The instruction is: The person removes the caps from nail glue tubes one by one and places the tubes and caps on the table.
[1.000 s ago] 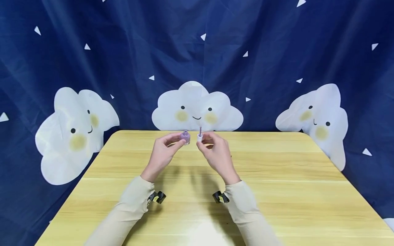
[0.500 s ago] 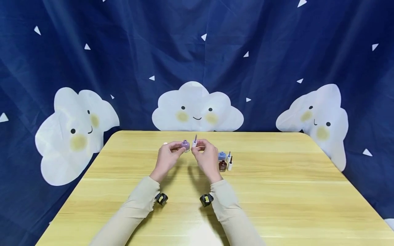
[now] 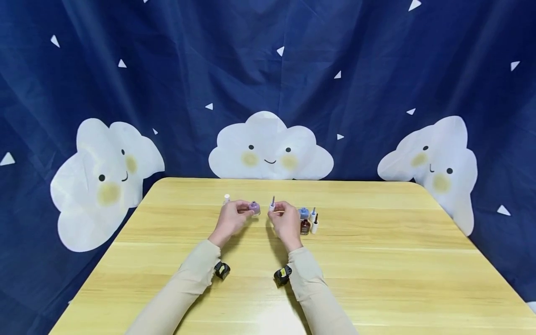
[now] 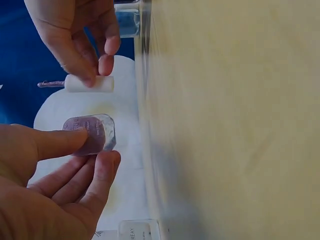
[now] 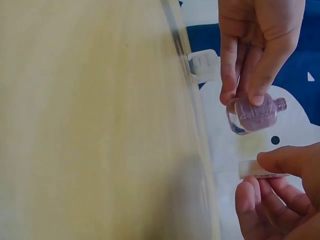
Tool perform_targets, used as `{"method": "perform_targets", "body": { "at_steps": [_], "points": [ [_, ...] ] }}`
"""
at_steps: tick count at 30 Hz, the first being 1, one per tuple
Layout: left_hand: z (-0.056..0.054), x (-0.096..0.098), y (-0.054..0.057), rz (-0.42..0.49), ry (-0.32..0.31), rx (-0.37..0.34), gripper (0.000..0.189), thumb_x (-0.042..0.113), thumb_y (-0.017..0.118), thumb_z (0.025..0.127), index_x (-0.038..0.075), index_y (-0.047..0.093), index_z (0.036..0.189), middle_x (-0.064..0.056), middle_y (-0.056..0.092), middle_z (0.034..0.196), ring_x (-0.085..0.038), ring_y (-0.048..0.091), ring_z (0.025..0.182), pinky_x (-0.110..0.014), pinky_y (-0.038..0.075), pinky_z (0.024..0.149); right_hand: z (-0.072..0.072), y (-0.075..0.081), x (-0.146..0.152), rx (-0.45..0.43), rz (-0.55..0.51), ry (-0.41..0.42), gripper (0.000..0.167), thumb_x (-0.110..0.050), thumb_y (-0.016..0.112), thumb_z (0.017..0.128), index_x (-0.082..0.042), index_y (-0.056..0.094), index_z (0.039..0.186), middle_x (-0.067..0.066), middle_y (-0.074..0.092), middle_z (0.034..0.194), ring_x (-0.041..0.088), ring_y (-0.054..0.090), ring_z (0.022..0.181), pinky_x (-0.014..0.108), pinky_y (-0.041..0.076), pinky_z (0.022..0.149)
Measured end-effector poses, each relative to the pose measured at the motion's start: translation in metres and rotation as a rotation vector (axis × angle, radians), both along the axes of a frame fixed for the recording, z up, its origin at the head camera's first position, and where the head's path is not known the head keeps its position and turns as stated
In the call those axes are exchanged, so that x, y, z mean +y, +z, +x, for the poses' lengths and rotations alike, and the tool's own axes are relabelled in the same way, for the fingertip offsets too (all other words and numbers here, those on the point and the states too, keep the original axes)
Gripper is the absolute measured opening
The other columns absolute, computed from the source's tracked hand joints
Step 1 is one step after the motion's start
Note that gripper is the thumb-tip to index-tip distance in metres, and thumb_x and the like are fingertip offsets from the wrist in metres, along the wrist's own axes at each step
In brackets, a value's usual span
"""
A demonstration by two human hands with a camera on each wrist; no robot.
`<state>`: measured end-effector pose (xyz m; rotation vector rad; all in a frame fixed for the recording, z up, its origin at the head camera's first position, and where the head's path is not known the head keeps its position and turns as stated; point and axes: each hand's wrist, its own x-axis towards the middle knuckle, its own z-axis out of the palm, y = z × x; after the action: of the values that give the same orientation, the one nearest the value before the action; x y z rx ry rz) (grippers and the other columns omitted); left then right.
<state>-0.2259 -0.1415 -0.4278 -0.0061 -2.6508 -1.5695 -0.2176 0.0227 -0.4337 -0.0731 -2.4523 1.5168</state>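
Note:
Between thumb and fingers, my left hand (image 3: 232, 220) pinches a purple nail polish bottle (image 3: 254, 208) that has no cap on it. My right hand (image 3: 286, 225) holds a white nail polish cap (image 3: 271, 207) with its purple-coated brush pointing up. Bottle and cap are a short way apart, both raised above the table. In the left wrist view the bottle (image 4: 91, 134) shows a clear base and the brush cap (image 4: 90, 83) lies across my right fingers. The right wrist view shows the open neck of the bottle (image 5: 255, 114).
Right of my right hand stand a blue polish bottle (image 3: 304, 213) and a dark red one (image 3: 304, 227), both uncapped. Their brush caps, (image 3: 312, 214) and a dark-brushed cap (image 3: 315, 224), stand beside them. A white-capped bottle (image 3: 226, 199) is behind my left hand on the wooden table (image 3: 377, 265).
Both hands have come down and nearer with the purple bottle and its brush cap. The gap between the two has widened slightly. Bottles on the table have come into view.

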Motion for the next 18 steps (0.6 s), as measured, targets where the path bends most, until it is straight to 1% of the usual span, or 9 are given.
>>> {"method": "perform_targets", "body": {
  "at_steps": [8,11,14,18],
  "points": [
    [-0.005,0.002,-0.001,-0.056,-0.041,-0.048,0.020,0.003,0.077,0.089,0.001,0.076,0.109,-0.013,0.077,0.102,-0.023,0.072,0.091,-0.035,0.061,0.082,-0.004,-0.007,0.000,-0.077,0.067,-0.003,0.013,-0.006,0.081,0.084,-0.006,0.077,0.097,0.007,0.078,0.093,0.022,0.071,0.081,0.037,0.057,0.076],
    [-0.007,0.002,-0.002,-0.073,-0.056,-0.057,0.020,0.001,0.077,0.088,0.002,0.076,0.108,-0.013,0.077,0.100,-0.022,0.073,0.090,-0.034,0.061,0.082,-0.005,-0.008,0.001,-0.100,0.081,0.011,0.013,-0.007,0.081,0.085,-0.006,0.076,0.097,0.007,0.077,0.094,0.023,0.071,0.082,0.038,0.056,0.078],
    [-0.008,0.002,-0.003,-0.067,-0.072,-0.080,0.021,-0.001,0.077,0.086,0.002,0.076,0.107,-0.012,0.077,0.099,-0.022,0.072,0.089,-0.034,0.061,0.082,-0.008,-0.010,0.002,-0.121,0.084,0.020,0.014,-0.007,0.081,0.085,-0.007,0.076,0.098,0.008,0.077,0.094,0.024,0.071,0.084,0.038,0.056,0.080],
    [-0.008,0.001,-0.003,-0.064,-0.084,-0.111,0.022,-0.001,0.078,0.085,0.003,0.076,0.106,-0.011,0.077,0.099,-0.021,0.071,0.089,-0.036,0.061,0.085,-0.011,-0.013,0.001,-0.135,0.087,0.029,0.015,-0.007,0.082,0.085,-0.007,0.076,0.098,0.007,0.077,0.095,0.022,0.071,0.085,0.037,0.056,0.081]
  ]
}}
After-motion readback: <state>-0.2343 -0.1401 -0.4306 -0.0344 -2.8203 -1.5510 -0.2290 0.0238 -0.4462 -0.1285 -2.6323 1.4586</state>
